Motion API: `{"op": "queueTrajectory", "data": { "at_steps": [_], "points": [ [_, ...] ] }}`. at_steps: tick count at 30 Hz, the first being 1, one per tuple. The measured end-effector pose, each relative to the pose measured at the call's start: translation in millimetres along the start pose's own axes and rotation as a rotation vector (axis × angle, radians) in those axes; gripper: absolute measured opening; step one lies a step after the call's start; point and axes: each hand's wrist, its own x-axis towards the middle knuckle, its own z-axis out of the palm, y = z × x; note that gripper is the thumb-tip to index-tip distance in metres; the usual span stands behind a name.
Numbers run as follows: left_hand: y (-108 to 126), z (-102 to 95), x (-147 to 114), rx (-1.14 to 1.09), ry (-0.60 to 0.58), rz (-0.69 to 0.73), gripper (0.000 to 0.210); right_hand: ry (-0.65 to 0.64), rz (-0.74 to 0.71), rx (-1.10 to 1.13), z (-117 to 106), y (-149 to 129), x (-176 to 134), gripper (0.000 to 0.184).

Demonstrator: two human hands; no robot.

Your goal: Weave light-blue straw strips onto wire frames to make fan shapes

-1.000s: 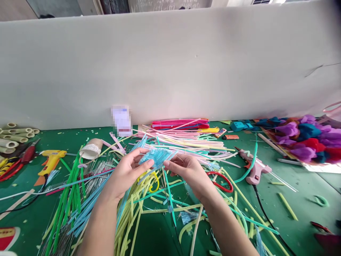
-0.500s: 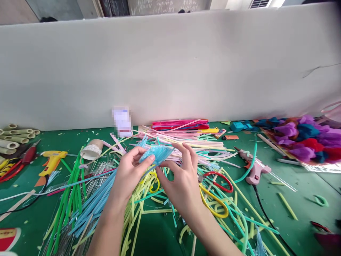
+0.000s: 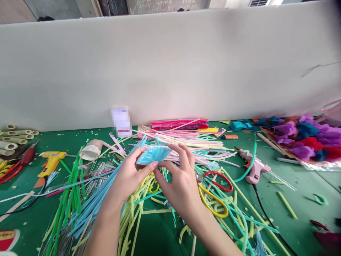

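A flat blue fuzzy piece (image 3: 153,155), seemingly light and pliable, is aptly edge-pinched by the left hand (image 3: 129,176); any grip by the right hand (image 3: 183,179) cannot be told.

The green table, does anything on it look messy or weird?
Yes, it's messy! Yellow-green strips lie crisscrossed, while the red bundle at the back looks neat and straight. Short cut bits lie scattered on the right. The blue piece in the left hand shows no clear damage.
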Motion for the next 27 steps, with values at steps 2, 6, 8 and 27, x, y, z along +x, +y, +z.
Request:
{"op": "queueTrajectory", "data": {
  "at_steps": [2,6,8,27],
  "points": [
    [-1,-1.7,0,-0.007,-0.010,-0.015,0.044,-0.037,-0.013,0.022,-4,1,2,0.008],
    [-1,-5.2,1,-0.003,0.004,-0.047,0.045,-0.054,0.092,0.148,-21,13,12,0.009],
    [-1,-5.4,0,-0.009,0.011,-0.060,0.046,0.000,0.243,0.239,-29,21,19,0.016],
    [-7,-2.6,0,0.004,-0.004,-0.039,0.053,-0.240,0.607,0.885,-22,37,24,0.031]
  ]
}}
